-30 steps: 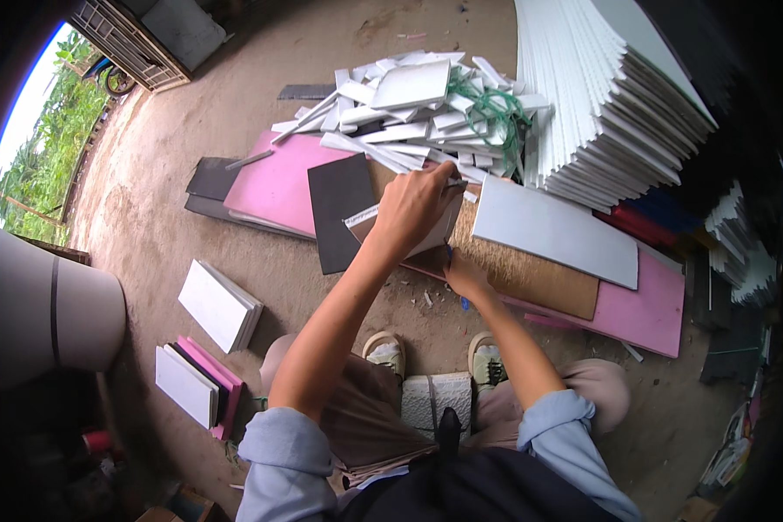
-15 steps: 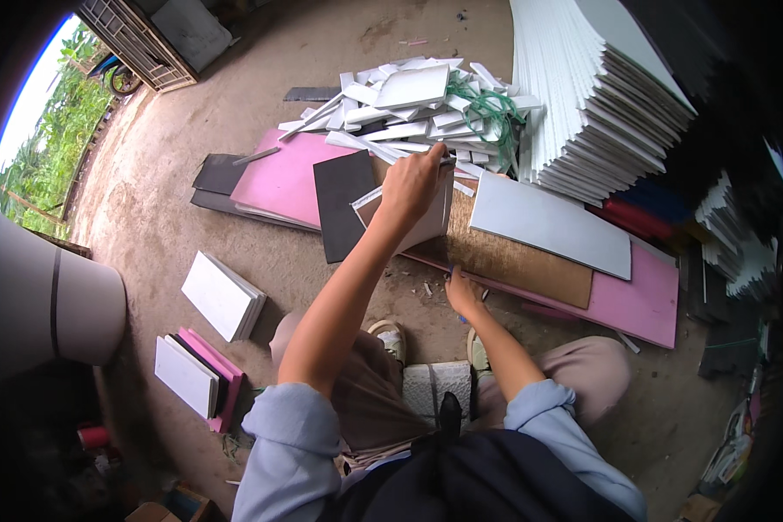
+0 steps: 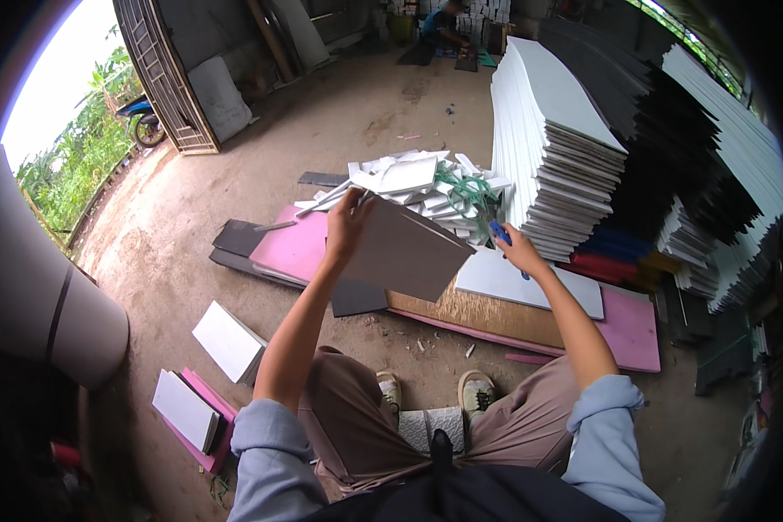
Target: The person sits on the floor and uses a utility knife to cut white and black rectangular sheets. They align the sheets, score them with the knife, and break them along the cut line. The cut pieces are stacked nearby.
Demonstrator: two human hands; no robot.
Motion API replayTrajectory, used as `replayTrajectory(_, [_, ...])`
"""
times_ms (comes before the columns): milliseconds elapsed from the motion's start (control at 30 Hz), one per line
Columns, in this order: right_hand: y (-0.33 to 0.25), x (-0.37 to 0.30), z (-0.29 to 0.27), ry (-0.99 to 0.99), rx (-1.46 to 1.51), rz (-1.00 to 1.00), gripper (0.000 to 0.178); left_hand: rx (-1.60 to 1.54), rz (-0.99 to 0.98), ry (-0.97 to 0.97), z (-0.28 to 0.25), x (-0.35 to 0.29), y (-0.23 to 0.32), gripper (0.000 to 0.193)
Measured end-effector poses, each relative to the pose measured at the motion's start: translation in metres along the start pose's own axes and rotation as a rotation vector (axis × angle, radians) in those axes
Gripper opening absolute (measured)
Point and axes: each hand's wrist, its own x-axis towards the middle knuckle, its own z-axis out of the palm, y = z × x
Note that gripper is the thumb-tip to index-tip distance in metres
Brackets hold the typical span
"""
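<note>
My left hand is closed on the upper corner of a foam sheet, held up at a tilt with its shaded grey-brown face toward me. In my right hand is a blue utility knife, close to the sheet's right corner but apart from it; its blade is too small to make out. Below the raised sheet lie a brown board, a black sheet and a white sheet, on long pink sheets.
Beyond the boards lies a heap of white offcuts with green string. A tall stack of white sheets stands at right. Small cut stacks sit on the floor at left. Another person is far back.
My left hand has lifted the sheet off the boards and moved left. My right hand, with the knife, has risen from the boards' near edge to the right. The view has tilted up.
</note>
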Motion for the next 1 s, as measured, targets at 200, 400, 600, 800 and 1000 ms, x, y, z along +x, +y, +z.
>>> replayTrajectory(200, [-0.05, -0.001, -0.014, -0.224, 0.342, 0.091, 0.033, -0.275, -0.281, -0.054, -0.021, -0.004, 0.003, 0.017])
replayTrajectory(400, [-0.015, 0.005, 0.009, -0.369, 0.196, 0.056, 0.024, -0.28, -0.245, -0.042, -0.01, -0.021, -0.028, 0.016])
replayTrajectory(600, [-0.01, 0.038, 0.026, -0.06, 0.256, 0.131, 0.019, -0.046, -0.391, 0.041, -0.019, -0.024, -0.084, 0.021])
replayTrajectory(800, [0.0, 0.086, 0.066, 0.459, 0.252, 0.254, 0.028, -0.052, -0.594, 0.149, -0.04, -0.045, -0.13, 0.023])
replayTrajectory(1000, [0.02, 0.09, 0.159, -0.201, -0.164, 0.281, 0.042, -0.141, -0.903, 0.131, -0.066, -0.055, -0.133, 0.025])
